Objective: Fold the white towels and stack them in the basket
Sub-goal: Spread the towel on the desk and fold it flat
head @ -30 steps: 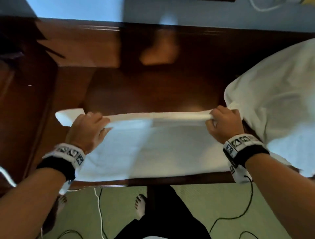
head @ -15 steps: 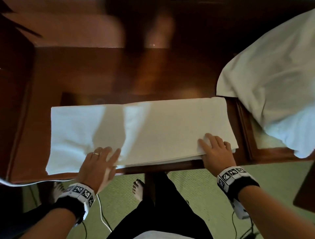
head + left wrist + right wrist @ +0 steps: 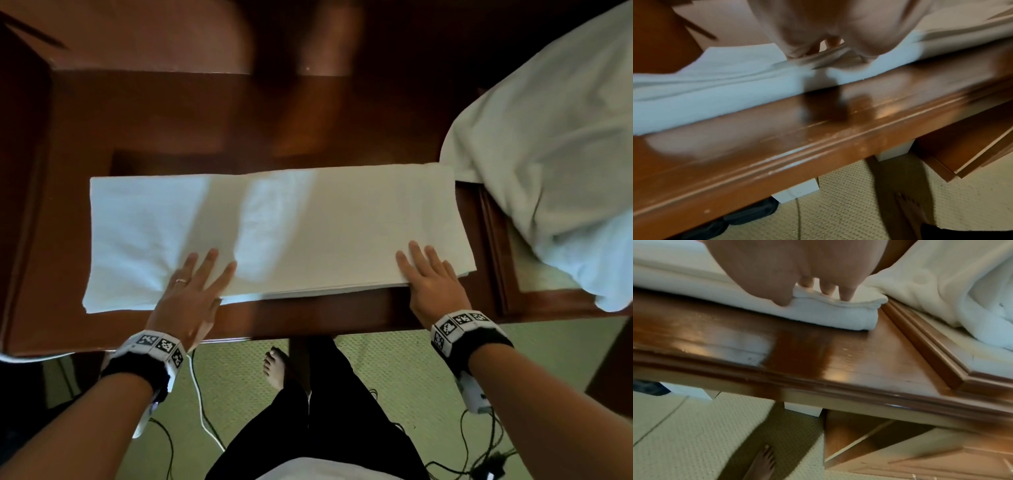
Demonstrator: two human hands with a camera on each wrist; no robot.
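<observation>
A white towel [image 3: 274, 226], folded into a long strip, lies flat across the dark wooden table [image 3: 308, 318] near its front edge. My left hand [image 3: 195, 291] lies flat on the towel's near edge left of centre, fingers straight and spread. My right hand [image 3: 428, 277] presses flat on the near right corner, where the folded layers [image 3: 838, 311] show stacked. The left wrist view shows the towel's [image 3: 715, 84] near edge under my left hand [image 3: 828, 32]. No basket is in view.
A loose heap of white towels [image 3: 555, 154] covers a raised wooden piece [image 3: 496, 253] at the table's right end. Below the table are green carpet [image 3: 394, 377], cables [image 3: 205, 421], white boxes [image 3: 797, 191] and my bare foot [image 3: 275, 366].
A second ago both hands gripped the towel's far edge and drew it toward me. It now lies folded flat, and both hands have gone flat and slid a little forward on it.
</observation>
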